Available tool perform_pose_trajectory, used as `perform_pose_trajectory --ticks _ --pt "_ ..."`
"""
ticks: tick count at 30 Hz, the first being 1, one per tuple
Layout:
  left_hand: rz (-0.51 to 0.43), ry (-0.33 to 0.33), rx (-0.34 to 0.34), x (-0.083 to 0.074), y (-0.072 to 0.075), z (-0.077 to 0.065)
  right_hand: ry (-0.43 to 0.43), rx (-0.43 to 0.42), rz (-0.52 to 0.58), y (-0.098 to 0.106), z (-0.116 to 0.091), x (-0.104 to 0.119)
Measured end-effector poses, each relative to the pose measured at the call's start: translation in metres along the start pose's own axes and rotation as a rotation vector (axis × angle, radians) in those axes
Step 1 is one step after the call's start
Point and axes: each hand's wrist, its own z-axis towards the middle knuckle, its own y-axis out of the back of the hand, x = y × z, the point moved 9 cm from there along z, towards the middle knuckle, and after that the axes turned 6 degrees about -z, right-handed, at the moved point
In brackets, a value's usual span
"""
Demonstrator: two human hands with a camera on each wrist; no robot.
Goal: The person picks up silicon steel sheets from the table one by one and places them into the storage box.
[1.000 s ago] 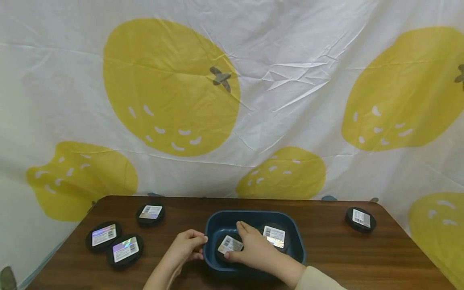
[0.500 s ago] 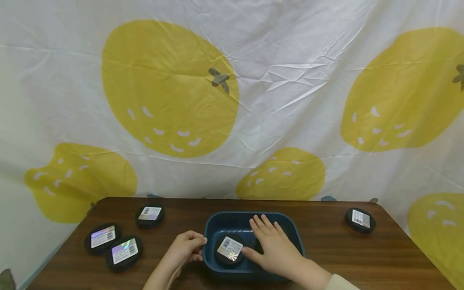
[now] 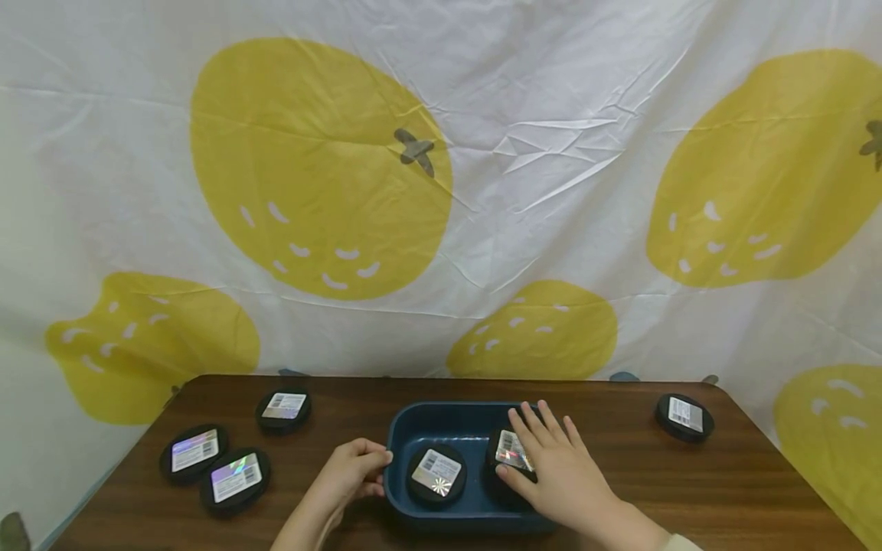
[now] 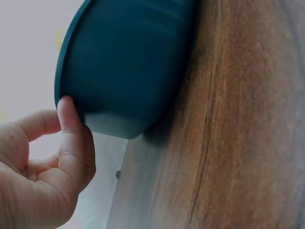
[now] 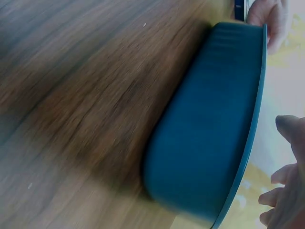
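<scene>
thumb and fingers of the left hand [image 3: 353, 471] pinch the rim of a blue tub [image 3: 468, 524] on the wooden bench [image 3: 620, 478], a labelled black disc [image 3: 436, 476] lying in the tub's left half. over the right half, the right hand [image 3: 566, 476] is unclenched, fingers spread, partly hiding a second disc [image 3: 510, 448], contact unclear; three more discs [image 3: 284, 409] lie on the bench to the left, a lone disc [image 3: 685, 416] to the right.

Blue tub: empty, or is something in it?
Not empty: the head view shows two black discs inside the tub, one partly hidden by the right hand.
</scene>
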Motion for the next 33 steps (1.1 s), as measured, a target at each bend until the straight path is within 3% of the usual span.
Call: perform_pose_trajectory --ticks 7,14,33 --pt "-0.004 -0.009 0.006 0.0 -0.001 0.001 -0.019 -0.078 -0.066 0.008 -0.012 -0.027" --pt "0.002 -0.009 0.002 -0.002 0.0 0.001 -0.053 -0.106 -0.061 0.011 -0.023 -0.051" --pt "0.01 0.011 -0.014 0.0 0.001 -0.001 -0.1 -0.119 -0.075 0.012 -0.038 -0.078"
